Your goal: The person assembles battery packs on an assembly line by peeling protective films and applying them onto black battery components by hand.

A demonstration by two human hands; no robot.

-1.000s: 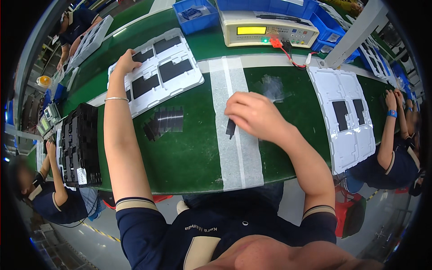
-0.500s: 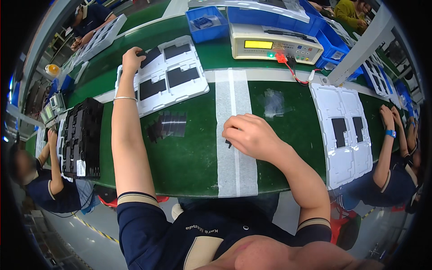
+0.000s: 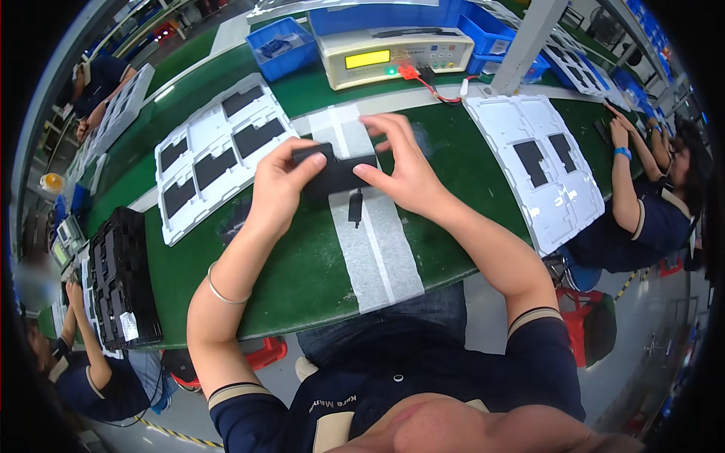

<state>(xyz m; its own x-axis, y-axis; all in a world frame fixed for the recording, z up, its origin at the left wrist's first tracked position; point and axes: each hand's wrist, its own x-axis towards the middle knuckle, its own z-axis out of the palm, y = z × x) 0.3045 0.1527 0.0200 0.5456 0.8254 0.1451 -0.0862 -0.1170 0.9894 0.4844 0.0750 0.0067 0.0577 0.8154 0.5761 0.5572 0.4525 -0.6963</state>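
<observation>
Black and flat, the rectangular part [image 3: 334,172] sits between both hands above the white strip [image 3: 370,234] that runs across the green bench [image 3: 302,264]. I see my left hand [image 3: 279,185] closed on its left end, thumb on top and fingers curled beneath. My right hand [image 3: 400,166] pinches the right end between thumb and forefinger, the other fingers spread loosely above it. A short black tab [image 3: 355,208] hangs down from the part's lower edge over the strip; I cannot tell whether it touches the bench.

Left of my hands lies a white moulded tray [image 3: 215,162] with several dark parts seated in its pockets. A second white tray [image 3: 540,170] lies to the right, two of its pockets filled. Behind my hands stands a beige tester [image 3: 393,53] with a lit yellow display, and a red clip lead [image 3: 423,79] trails from it onto the bench. A blue bin [image 3: 283,47] stands beside the tester. At the bench's left end is a stack of black trays [image 3: 121,279]. Other people work at the edges: one person's arm [image 3: 623,174] with a blue wristband reaches in on the right, and another person [image 3: 94,79] bends over a tray far left.
</observation>
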